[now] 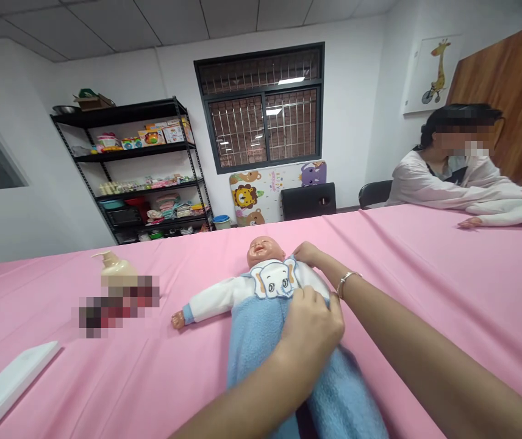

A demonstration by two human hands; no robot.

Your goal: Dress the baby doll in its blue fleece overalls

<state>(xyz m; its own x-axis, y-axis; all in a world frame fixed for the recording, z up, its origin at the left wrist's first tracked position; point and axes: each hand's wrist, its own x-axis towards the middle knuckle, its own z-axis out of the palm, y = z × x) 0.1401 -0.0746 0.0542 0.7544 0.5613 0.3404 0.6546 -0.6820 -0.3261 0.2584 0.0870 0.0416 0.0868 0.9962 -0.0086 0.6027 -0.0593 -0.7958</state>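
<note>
A baby doll (263, 249) lies on its back on the pink-covered table, wearing a blue and white fleece romper (256, 329) with an elephant face on the chest. My left hand (313, 320) is closed on the romper's front, just below the elephant. At the doll's shoulder beside the neck, my right hand (309, 253) pinches the romper's collar edge; a bracelet (347, 280) circles that wrist. The doll's arm on the left of the picture stretches out in its sleeve. My forearm and hand cover part of the romper's middle.
A beige pump bottle (117, 268) stands at the left behind a blurred-out item (114, 311). Nearer lies a long white object (14, 384). Across the pink table cover (425, 268) a person (448, 164) sits at the right. A black shelf rack (137, 149) stands behind.
</note>
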